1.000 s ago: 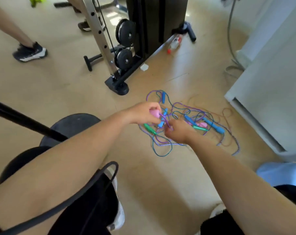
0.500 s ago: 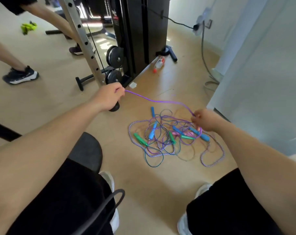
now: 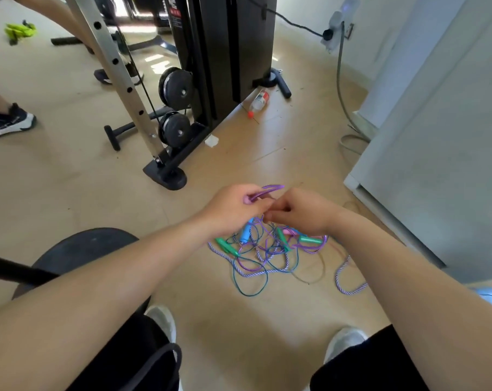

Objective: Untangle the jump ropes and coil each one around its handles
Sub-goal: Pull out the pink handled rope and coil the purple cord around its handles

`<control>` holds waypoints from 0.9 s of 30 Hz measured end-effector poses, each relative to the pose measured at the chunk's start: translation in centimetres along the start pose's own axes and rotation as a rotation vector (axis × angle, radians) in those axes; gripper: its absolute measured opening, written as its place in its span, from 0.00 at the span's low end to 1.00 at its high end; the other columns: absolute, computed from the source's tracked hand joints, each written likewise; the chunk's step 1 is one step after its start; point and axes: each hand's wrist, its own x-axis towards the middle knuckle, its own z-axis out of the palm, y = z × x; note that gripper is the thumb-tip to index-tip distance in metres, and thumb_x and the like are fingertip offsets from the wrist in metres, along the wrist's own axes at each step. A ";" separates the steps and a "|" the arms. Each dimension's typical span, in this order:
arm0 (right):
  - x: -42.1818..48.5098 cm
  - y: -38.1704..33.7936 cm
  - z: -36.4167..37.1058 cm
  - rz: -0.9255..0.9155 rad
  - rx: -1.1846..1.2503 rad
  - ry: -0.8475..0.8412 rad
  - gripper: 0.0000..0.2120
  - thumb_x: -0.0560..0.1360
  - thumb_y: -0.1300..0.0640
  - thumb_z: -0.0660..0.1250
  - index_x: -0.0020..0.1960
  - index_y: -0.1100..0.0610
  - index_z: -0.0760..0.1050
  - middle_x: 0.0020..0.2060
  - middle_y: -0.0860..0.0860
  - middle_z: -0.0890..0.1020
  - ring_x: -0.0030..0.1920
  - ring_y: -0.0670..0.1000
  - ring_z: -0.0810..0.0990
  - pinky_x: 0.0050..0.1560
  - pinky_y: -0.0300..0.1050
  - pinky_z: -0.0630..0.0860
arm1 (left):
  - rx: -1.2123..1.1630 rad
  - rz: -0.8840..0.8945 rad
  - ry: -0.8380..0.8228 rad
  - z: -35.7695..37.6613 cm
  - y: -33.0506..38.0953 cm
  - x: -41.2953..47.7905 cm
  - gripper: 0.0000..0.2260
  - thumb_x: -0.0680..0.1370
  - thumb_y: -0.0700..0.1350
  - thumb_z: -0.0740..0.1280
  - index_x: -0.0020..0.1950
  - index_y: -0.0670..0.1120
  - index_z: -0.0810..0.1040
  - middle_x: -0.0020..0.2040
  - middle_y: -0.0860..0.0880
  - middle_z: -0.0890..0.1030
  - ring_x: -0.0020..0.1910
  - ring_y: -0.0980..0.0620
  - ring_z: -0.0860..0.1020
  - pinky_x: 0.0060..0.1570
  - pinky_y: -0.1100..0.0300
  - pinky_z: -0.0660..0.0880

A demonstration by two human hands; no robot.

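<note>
A tangle of jump ropes (image 3: pixel 267 255) lies on the wooden floor in front of me, with green handles (image 3: pixel 226 245), a blue handle (image 3: pixel 246 231) and thin purple, blue and striped cords. My left hand (image 3: pixel 233 207) grips a pink handle (image 3: pixel 248 199) together with a folded loop of the purple rope (image 3: pixel 270 189). My right hand (image 3: pixel 298 211) is right beside it, fingers curled and pinching the purple cord just above the pile. Part of the pile is hidden behind both hands.
A black weight machine (image 3: pixel 211 66) with a steel upright (image 3: pixel 118 74) stands behind the pile. A bottle (image 3: pixel 258 101) lies by it. A pale cabinet (image 3: pixel 436 165) is at the right, a round black stool (image 3: pixel 78 249) at my left, another person's shoe (image 3: pixel 10 122) far left.
My hands were wide apart with the purple rope stretched between them; now they have come together above the pile and the rope is folded into a loop in my left hand.
</note>
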 end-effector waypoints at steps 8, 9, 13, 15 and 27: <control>0.1 2.1 -0.1 0.086 0.103 0.281 0.24 0.70 0.39 0.73 0.34 0.60 0.76 0.25 0.47 0.71 0.28 0.47 0.66 0.30 0.42 0.63 | 0.242 -0.041 -0.066 -2.3 -1.2 0.9 0.12 0.76 0.58 0.71 0.39 0.51 0.79 0.33 0.50 0.78 0.33 0.54 0.73 0.37 0.56 0.70; 0.0 2.9 -0.2 0.098 0.123 0.271 0.24 0.72 0.39 0.72 0.34 0.60 0.75 0.26 0.48 0.72 0.29 0.48 0.66 0.32 0.44 0.64 | 0.328 -0.044 -0.005 -3.6 -1.3 1.2 0.14 0.76 0.58 0.70 0.36 0.50 0.78 0.31 0.52 0.75 0.33 0.53 0.73 0.35 0.56 0.68; -1.2 7.3 -0.3 0.232 0.156 0.220 0.19 0.78 0.42 0.64 0.35 0.52 0.78 0.30 0.51 0.78 0.33 0.52 0.72 0.37 0.45 0.68 | 0.481 -0.200 0.221 -9.7 -3.1 1.4 0.16 0.78 0.58 0.68 0.36 0.49 0.79 0.31 0.49 0.74 0.33 0.49 0.73 0.35 0.56 0.67; -1.6 8.7 -0.1 0.293 0.135 0.210 0.18 0.79 0.42 0.64 0.36 0.51 0.79 0.30 0.49 0.78 0.35 0.52 0.74 0.37 0.44 0.69 | 0.496 -0.273 0.257 -10.9 -4.2 1.2 0.18 0.78 0.58 0.67 0.38 0.45 0.80 0.31 0.47 0.74 0.32 0.47 0.73 0.35 0.55 0.67; -1.1 4.4 -0.8 0.261 -0.043 0.296 0.16 0.75 0.46 0.70 0.34 0.54 0.74 0.30 0.50 0.76 0.35 0.52 0.74 0.35 0.44 0.67 | 0.655 -0.258 0.004 -6.3 -3.7 -0.1 0.26 0.73 0.64 0.71 0.64 0.50 0.76 0.57 0.51 0.80 0.56 0.48 0.78 0.54 0.53 0.75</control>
